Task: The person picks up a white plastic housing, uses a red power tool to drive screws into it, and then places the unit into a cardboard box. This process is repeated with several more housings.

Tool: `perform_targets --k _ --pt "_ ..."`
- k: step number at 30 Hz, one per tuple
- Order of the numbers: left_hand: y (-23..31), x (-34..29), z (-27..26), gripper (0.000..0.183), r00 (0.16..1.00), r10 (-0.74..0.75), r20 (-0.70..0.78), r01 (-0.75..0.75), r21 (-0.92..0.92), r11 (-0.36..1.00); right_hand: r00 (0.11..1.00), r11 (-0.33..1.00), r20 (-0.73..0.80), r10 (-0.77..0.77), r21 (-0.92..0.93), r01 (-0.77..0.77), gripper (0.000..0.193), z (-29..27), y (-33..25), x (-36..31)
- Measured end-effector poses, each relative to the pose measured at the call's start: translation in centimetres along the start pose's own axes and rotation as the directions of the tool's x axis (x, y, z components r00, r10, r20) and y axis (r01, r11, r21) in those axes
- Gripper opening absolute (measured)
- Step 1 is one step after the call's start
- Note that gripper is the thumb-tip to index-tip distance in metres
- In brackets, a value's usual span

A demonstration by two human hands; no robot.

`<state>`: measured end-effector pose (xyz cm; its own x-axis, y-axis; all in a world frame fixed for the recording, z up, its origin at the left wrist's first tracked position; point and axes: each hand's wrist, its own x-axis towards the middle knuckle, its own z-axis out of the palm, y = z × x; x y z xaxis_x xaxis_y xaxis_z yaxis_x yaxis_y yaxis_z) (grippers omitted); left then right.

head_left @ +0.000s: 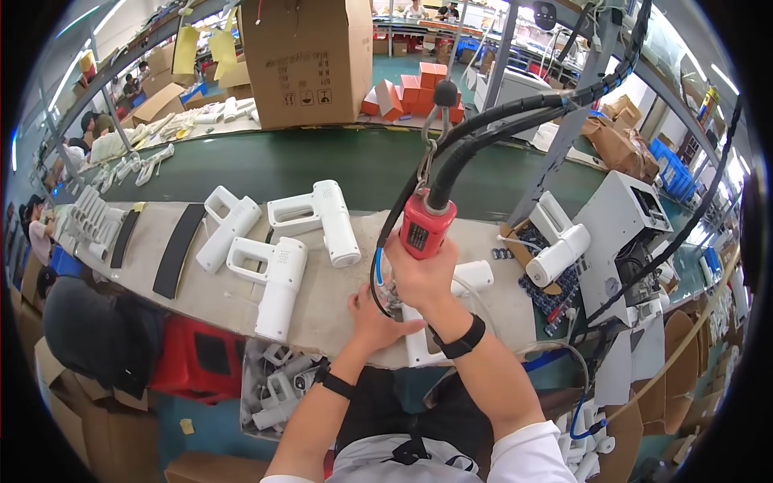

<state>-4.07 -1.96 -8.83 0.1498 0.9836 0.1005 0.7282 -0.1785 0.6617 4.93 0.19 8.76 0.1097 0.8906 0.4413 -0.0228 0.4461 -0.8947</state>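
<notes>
My right hand (420,274) is wrapped tight around the red powered screwdriver (424,227) hanging from its hook and black hoses, tip pointed down at the white gun-shaped housing (439,322) lying on the grey surface (338,318) just before me. My left hand (374,320) presses on that housing, fingers spread flat, gripping nothing. I judge I'm mid-fastening; the bit itself is hidden under my hand, so probably seated. Next calls for keeping the driver plumb and the housing steady. Three finished housings (278,241) lie well apart to my left.

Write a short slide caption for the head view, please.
Right hand grips a hanging red power screwdriver over a white housing steadied by the left hand.
</notes>
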Motion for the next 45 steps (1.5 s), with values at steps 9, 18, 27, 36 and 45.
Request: perform_targets --k 9,18,27,36,45 --pt "1.6 -0.5 -1.6 0.114 0.995 -0.082 -0.051 0.077 -0.090 0.993 0.990 0.991 -0.105 -0.090 0.092 0.100 0.005 -3.0 -4.6 0.8" --pt "1.2 -0.2 -1.2 0.116 1.000 -0.025 -0.003 0.025 0.046 0.999 0.998 1.000 -0.058 0.002 -0.010 -0.002 0.012 -2.0 -0.5 0.0" --pt "2.4 -1.4 1.2 0.107 0.991 0.010 -0.134 -0.006 0.030 1.000 0.984 0.996 -0.165 -0.067 0.044 0.075 0.008 -4.4 -3.8 -0.1" --pt "1.6 2.8 0.4 0.102 0.972 -0.122 -0.200 0.127 0.010 0.992 0.983 0.995 -0.152 -0.099 -0.013 0.098 0.004 -8.2 -5.4 -0.9" --pt "1.6 2.6 0.5 0.097 0.974 -0.091 -0.208 0.093 -0.001 0.996 0.984 0.993 -0.171 -0.042 -0.114 0.022 0.010 -7.6 -0.6 -1.4"
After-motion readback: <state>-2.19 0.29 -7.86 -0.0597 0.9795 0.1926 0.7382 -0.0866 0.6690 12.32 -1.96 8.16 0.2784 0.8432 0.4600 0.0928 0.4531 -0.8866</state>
